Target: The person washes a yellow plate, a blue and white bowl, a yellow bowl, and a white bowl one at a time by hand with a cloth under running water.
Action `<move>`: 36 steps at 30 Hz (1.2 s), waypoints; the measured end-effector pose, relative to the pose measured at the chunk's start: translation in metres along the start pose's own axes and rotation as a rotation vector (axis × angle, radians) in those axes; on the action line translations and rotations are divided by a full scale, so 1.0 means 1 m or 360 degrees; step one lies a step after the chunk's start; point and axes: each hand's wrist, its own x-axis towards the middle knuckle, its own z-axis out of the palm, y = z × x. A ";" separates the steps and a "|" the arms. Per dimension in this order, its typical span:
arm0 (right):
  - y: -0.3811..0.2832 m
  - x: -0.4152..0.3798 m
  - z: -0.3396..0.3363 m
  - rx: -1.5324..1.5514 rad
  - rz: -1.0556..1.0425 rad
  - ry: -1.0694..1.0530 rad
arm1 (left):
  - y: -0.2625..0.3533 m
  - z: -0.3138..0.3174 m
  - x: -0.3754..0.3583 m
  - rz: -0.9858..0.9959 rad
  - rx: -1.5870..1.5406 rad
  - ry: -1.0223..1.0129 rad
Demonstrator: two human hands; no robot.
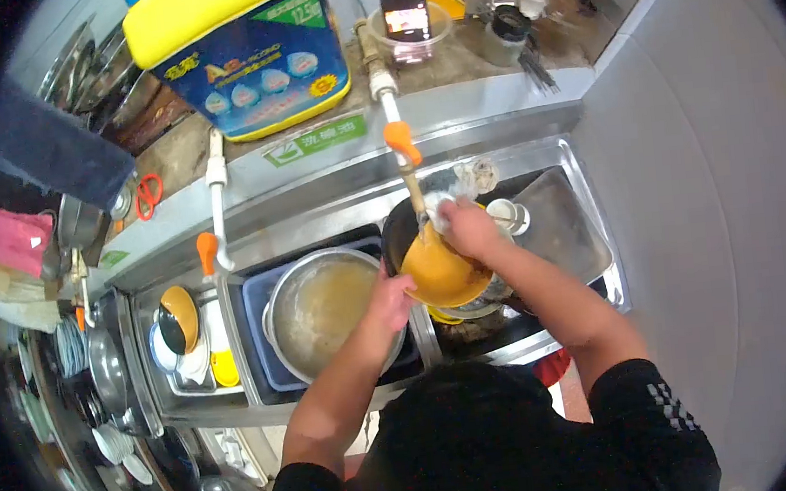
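Note:
Over the right sink basin (pixel 607 269), my left hand (pixel 387 304) grips the left rim of a yellow-orange bowl (pixel 447 273). My right hand (pixel 468 228) is closed on a whitish cloth or scrubber (pixel 445 202) at the bowl's upper edge, under the tap with the orange handle (pixel 402 142). A dark pan (pixel 398 231) lies behind the bowl. White cups (pixel 507 215) and a grey tray (pixel 560 231) are to the right of my right hand. Some items below the bowl are partly hidden.
A large metal pot (pixel 324 312) of cloudy water sits in a blue tub (pixel 261 336) in the middle basin. Dishes (pixel 195 361) fill the left basin. A big detergent jug (pixel 256 70), a phone (pixel 406 20) and red scissors (pixel 148 197) are on the ledge behind. A wall (pixel 714 171) bounds the right.

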 end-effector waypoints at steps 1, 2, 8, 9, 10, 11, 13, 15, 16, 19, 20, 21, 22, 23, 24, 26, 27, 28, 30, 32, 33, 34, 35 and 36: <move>-0.003 0.003 -0.001 -0.0002 0.0013 0.0019 | -0.002 0.004 0.001 -0.0069 -0.0061 -0.0009; -0.012 0.005 0.004 0.0318 -0.0164 0.0185 | -0.007 0.001 0.006 -0.0073 -0.0050 -0.0020; -0.039 -0.009 0.022 0.1665 -0.0147 -0.0809 | -0.006 -0.004 0.012 -0.0205 -0.0135 -0.0242; -0.037 -0.009 0.019 0.1830 -0.0057 -0.1125 | -0.003 0.001 0.010 -0.0143 -0.0109 -0.0261; -0.039 -0.008 0.021 0.1837 -0.0049 -0.1127 | -0.004 0.003 0.007 -0.0083 -0.0083 -0.0276; -0.043 -0.003 0.023 0.1788 -0.0126 -0.0758 | -0.011 -0.002 0.010 -0.0086 -0.0085 -0.0270; -0.064 0.003 0.006 0.1853 0.0309 -0.0254 | -0.027 -0.010 0.023 -0.0188 -0.0014 -0.0088; -0.046 0.030 0.046 0.1679 0.0611 0.0536 | -0.030 0.006 0.012 -0.0079 -0.0029 -0.0114; -0.044 0.033 0.049 0.1693 0.0762 0.0846 | -0.031 0.010 0.008 0.0023 -0.0046 -0.0139; -0.054 0.024 0.056 0.1649 0.0881 0.0210 | -0.024 0.009 0.007 -0.0078 0.0009 -0.0029; -0.064 0.005 0.035 0.1437 0.0469 0.0012 | -0.020 0.008 0.008 -0.0170 0.0032 0.0113; -0.065 0.001 0.029 0.1517 0.0378 -0.0287 | -0.018 0.005 0.011 -0.0173 0.0032 0.0115; -0.067 0.000 0.024 0.1588 0.0283 -0.0589 | -0.017 0.001 0.015 -0.0165 0.0035 -0.0004; -0.070 0.001 0.021 0.1593 0.0283 -0.0589 | -0.018 -0.002 0.018 -0.0154 0.0041 -0.0125; -0.076 0.006 0.018 0.1752 0.0531 -0.0241 | -0.022 -0.004 0.020 -0.0153 0.0049 -0.0126; -0.078 0.019 0.021 0.1882 0.1036 0.0399 | -0.037 -0.001 0.017 0.0083 0.0287 -0.0150; -0.070 0.026 0.043 0.1839 0.1022 0.0479 | -0.037 0.006 0.010 0.0116 0.0323 -0.0109; -0.064 0.030 0.060 0.1795 0.1013 0.0561 | -0.033 0.007 0.006 0.0116 0.0328 -0.0110; -0.082 -0.004 0.025 0.1605 0.0700 0.0013 | -0.025 0.003 0.002 -0.0100 0.0062 -0.0064; -0.056 -0.010 0.066 0.1586 0.0449 -0.0215 | -0.017 -0.023 0.016 -0.0265 -0.0156 -0.0341; -0.066 -0.026 0.035 0.1333 0.0279 -0.0371 | -0.002 -0.016 0.005 -0.0229 -0.0460 -0.0415; -0.072 -0.038 0.010 0.1076 0.0108 -0.0520 | 0.010 -0.012 0.002 -0.0188 -0.0764 -0.0488; -0.072 -0.049 0.001 0.1077 0.0110 -0.0523 | 0.009 -0.021 0.014 -0.0159 -0.0782 -0.0421; -0.069 -0.060 -0.007 0.0780 -0.0225 -0.0457 | 0.008 -0.023 0.022 -0.0162 -0.0783 -0.0419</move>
